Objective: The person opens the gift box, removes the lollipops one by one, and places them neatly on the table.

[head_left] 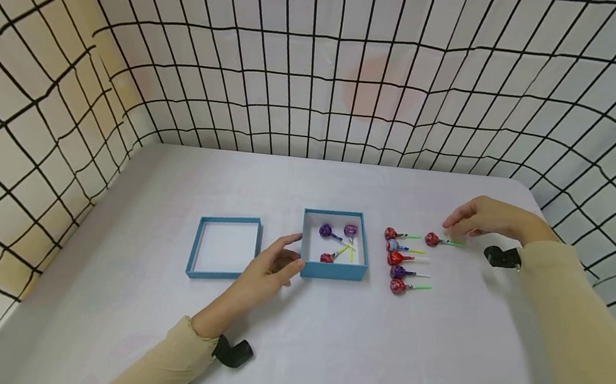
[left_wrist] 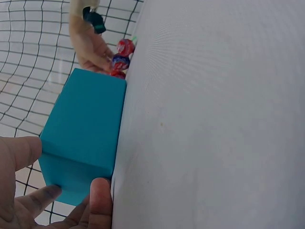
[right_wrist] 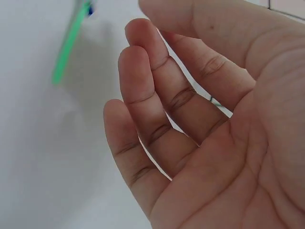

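Note:
A blue box [head_left: 333, 271] with a white inside stands at mid-table, holding 3 wrapped lollipops, one of them a dark purple one [head_left: 326, 230]. My left hand [head_left: 270, 266] rests its fingertips against the box's left end, and the left wrist view shows them spread about the blue side [left_wrist: 86, 119]. A red lollipop [head_left: 432, 239] with a green stick lies on the table to the right. Over the end of that stick hovers my right hand [head_left: 479, 216]. In the right wrist view its fingers [right_wrist: 136, 71] bend loosely around nothing, apart from the green stick [right_wrist: 69, 47].
Between the box and the single lollipop, several lollipops, including a red one [head_left: 397, 286], lie in a column, sticks pointing right. A shallow blue-rimmed lid [head_left: 192, 248] lies left of the box. Black netting [head_left: 309, 78] over white cloth rises behind the table.

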A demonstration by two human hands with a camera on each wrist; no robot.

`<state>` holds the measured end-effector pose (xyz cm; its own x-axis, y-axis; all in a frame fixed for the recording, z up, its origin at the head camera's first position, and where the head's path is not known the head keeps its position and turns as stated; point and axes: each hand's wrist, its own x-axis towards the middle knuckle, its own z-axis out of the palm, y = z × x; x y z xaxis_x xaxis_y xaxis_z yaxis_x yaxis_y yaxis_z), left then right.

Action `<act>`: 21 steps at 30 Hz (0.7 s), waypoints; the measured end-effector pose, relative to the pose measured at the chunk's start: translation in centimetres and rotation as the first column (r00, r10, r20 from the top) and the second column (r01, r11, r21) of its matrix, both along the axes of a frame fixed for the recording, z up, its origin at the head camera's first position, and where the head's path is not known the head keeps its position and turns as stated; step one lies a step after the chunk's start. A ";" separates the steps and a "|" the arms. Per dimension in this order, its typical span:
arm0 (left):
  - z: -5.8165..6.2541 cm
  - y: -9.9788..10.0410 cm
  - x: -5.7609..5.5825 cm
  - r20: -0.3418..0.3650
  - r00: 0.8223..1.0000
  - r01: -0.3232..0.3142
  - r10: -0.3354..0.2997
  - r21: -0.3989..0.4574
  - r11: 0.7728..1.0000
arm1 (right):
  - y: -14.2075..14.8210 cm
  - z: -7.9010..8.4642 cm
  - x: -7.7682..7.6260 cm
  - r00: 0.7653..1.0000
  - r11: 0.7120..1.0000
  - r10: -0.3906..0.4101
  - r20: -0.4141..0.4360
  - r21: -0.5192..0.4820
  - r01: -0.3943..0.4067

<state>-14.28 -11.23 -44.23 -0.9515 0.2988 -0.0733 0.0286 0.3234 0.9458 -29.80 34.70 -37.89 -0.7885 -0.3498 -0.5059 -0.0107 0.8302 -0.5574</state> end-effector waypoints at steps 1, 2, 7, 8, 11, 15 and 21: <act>0.0 0.0 0.0 0.000 1.000 0.001 -0.001 0.001 1.000 | -0.2 0.3 -0.1 1.000 1.000 0.010 -0.006 -0.003 -0.010; 0.0 0.0 0.0 -0.002 1.000 0.002 -0.002 0.002 1.000 | -0.5 0.6 -0.1 1.000 1.000 0.021 -0.012 -0.005 -0.022; 0.0 0.0 0.0 -0.001 1.000 0.007 -0.007 0.011 1.000 | -2.7 2.3 0.1 0.998 0.998 0.064 -0.027 -0.012 -0.064; 0.0 0.0 0.0 -0.002 1.000 0.007 -0.007 0.011 1.000 | -3.3 2.6 0.2 0.997 0.998 0.069 -0.031 -0.012 -0.070; 0.0 0.1 0.0 -0.005 1.000 0.005 -0.005 0.007 1.000 | -4.9 3.5 0.4 0.995 0.996 0.084 -0.048 -0.004 -0.084; 0.1 0.1 0.0 -0.006 1.000 0.004 -0.004 0.004 1.000 | -6.8 4.2 0.6 0.991 0.994 0.109 -0.071 0.007 -0.109; 0.2 0.2 0.0 -0.007 1.000 0.004 -0.004 -0.007 1.000 | -9.2 4.9 0.8 0.987 0.991 0.132 -0.091 -0.010 -0.133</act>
